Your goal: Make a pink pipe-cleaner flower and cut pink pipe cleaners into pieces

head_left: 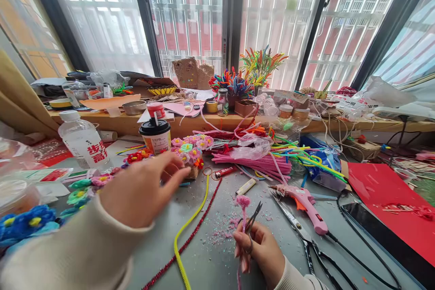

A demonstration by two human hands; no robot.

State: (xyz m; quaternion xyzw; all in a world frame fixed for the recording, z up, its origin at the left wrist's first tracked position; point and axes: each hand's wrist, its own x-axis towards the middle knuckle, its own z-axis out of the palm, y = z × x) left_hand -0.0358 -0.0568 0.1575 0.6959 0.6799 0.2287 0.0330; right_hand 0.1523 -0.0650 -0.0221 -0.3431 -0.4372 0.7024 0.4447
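Observation:
My right hand (260,251) is closed around a pair of small dark scissors (254,217) and a pink pipe cleaner flower (243,201) on a thin stem. The flower head points up, beside the scissor blades. My left hand (141,188) is raised over the left of the table, thumb apart from the curved fingers, with nothing visible in it. Just beyond its fingertips stands a bunch of pink pipe cleaner flowers (192,147); whether they touch cannot be made out. Pink fluff clippings (220,231) lie left of the right hand.
A pink glue gun (309,206) and large scissors (299,229) lie to the right, near a phone (384,235) and red sheet (390,199). Yellow (193,217) and red (190,240) pipe cleaners cross the middle. A lidded cup (155,136) and bottle (83,140) stand at left.

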